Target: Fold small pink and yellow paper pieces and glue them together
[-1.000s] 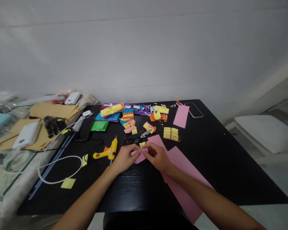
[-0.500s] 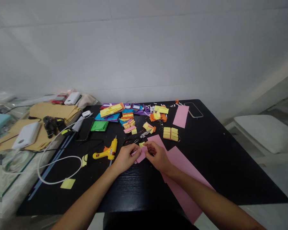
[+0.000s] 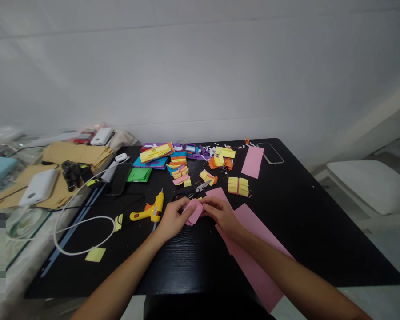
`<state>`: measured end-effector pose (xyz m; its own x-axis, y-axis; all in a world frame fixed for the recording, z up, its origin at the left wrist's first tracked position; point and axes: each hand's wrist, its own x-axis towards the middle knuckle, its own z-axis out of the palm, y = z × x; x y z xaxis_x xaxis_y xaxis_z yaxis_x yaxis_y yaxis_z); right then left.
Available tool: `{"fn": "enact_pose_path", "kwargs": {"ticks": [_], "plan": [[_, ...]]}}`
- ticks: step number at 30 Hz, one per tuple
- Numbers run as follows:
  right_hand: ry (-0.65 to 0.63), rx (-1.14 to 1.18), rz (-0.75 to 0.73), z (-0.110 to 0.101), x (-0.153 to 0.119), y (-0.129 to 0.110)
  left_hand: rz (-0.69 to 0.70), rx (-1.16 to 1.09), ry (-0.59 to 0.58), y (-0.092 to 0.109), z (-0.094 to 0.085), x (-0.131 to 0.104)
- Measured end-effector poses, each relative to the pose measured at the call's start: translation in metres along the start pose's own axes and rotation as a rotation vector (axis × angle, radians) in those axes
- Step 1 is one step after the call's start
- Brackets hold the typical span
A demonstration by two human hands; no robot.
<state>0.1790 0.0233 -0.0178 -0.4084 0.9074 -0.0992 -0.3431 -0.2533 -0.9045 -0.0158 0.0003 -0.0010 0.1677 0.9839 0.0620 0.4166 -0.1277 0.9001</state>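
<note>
The left hand (image 3: 173, 218) has a closed grip on a small pink paper piece (image 3: 195, 214), its thumb flat across the face. The right hand (image 3: 222, 216) has its fingers drawn together at the piece's right edge; whether they pinch it or only press against it, I cannot tell. Half a second ago the piece looked square-cornered; now its outline is rounded and more of its face shows, so it seems to have been bent or turned, which suggests it is being shaped by hand. The piece is just above the tabletop (image 3: 180, 275), to the right of the yellow glue gun (image 3: 150, 211). The scissors (image 3: 202, 186) lie beyond and right of the glue gun, untouched. Farther right of it are a bundle of yellow folded strips (image 3: 238, 186) and large pink sheets (image 3: 253, 222), partly under the right forearm.
</note>
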Motion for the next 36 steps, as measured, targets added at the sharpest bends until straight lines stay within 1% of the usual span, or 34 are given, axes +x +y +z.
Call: {"fn": "enact_pose_path", "kwargs": {"ticks": [6,11,17,22,25,27,31,33,36], "plan": [[0.012,-0.082,0.010,0.000,-0.001,0.001,-0.022,-0.014,-0.034,0.002,0.003,0.001],[0.002,-0.129,0.007,-0.002,0.001,0.000,0.010,-0.015,-0.037,0.003,0.003,0.000],[-0.014,-0.106,0.008,-0.002,0.001,-0.002,0.059,-0.012,-0.021,0.004,0.002,-0.001],[-0.030,-0.151,-0.028,0.000,-0.001,-0.005,0.086,0.025,0.011,0.004,0.003,-0.001],[-0.043,-0.199,-0.099,0.003,-0.005,-0.005,0.105,0.035,0.050,0.003,0.003,-0.001],[-0.008,-0.277,-0.184,0.005,-0.007,-0.004,0.120,0.047,0.061,0.002,0.003,-0.002],[0.109,-0.457,-0.353,0.007,-0.011,-0.002,0.174,0.112,0.020,0.002,0.003,-0.004],[0.127,-0.528,-0.412,0.007,-0.012,-0.002,0.200,0.146,0.012,0.002,0.004,-0.005],[0.140,-0.603,-0.458,0.006,-0.013,-0.003,0.223,0.187,0.003,0.002,0.006,-0.006]]}}
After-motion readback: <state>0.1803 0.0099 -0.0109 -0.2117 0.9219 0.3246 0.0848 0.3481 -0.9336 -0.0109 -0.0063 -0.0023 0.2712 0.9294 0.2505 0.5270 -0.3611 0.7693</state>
